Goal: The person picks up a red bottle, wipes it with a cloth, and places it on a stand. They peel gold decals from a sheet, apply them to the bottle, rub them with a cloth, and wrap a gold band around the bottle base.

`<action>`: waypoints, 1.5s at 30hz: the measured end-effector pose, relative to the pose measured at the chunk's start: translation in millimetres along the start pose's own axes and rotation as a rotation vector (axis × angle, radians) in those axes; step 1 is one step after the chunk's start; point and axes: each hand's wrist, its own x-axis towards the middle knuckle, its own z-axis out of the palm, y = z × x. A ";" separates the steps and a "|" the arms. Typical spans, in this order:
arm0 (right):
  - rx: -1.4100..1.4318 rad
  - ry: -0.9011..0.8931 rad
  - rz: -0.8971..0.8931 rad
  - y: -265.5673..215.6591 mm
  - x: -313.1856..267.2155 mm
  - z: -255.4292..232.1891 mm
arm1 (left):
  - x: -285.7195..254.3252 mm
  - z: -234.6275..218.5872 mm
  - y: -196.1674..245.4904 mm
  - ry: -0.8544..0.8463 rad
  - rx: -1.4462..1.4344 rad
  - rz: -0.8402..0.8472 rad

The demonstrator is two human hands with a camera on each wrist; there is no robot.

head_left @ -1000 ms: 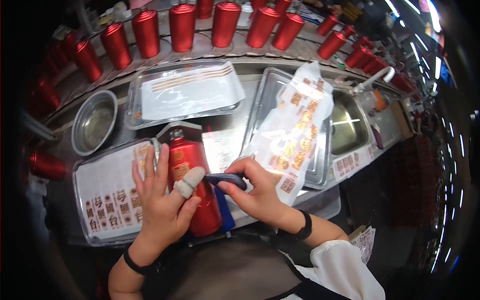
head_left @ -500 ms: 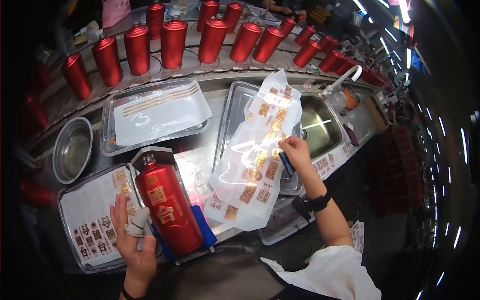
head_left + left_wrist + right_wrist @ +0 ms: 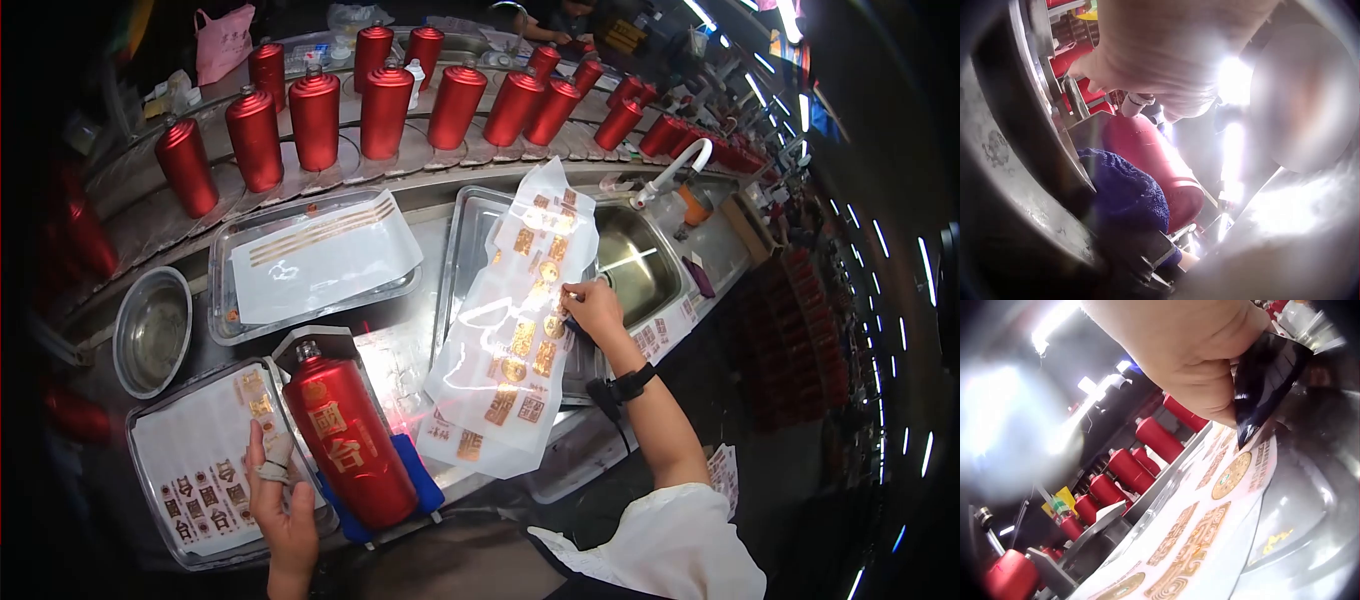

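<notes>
A red bottle [image 3: 350, 440] with gold characters lies tilted in a holder padded with blue cloth [image 3: 418, 480]. Beside its left side is my left hand [image 3: 284, 510], fingers extended, a pale cover on one finger. In the left wrist view that hand [image 3: 1166, 56] is by the bottle [image 3: 1154, 162]. My right hand [image 3: 597, 310] is at the right edge of a sheet of gold stickers [image 3: 500, 340]. The right wrist view shows this hand [image 3: 1191, 356] gripping a dark, pointed tool [image 3: 1269, 375], its tip beside a round gold sticker [image 3: 1232, 476].
Several red bottles [image 3: 315, 120] stand on a curved conveyor behind the work surface. A tray with a striped sheet [image 3: 320, 260], a metal bowl [image 3: 153, 330] and a tray with a character sheet [image 3: 190, 430] are at the left. A sink [image 3: 635, 260] and white faucet [image 3: 675, 170] are at the right.
My right hand has moved from the bottle to the sticker sheet on the right. My left hand has drawn back off the bottle's front to its left side, uncovering the gold characters.
</notes>
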 end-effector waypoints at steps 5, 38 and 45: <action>0.053 -0.006 0.002 0.8 -3.6 -0.5 | 1.0 4.5 -8.3 0.019 -0.009 0.017; 0.551 0.009 -0.053 20.2 9.3 13.4 | -17.6 4.0 -9.3 0.076 -0.102 -0.082; 0.803 0.047 -0.050 75.9 42.2 -27.0 | -13.8 7.4 -17.2 0.081 -0.112 -0.090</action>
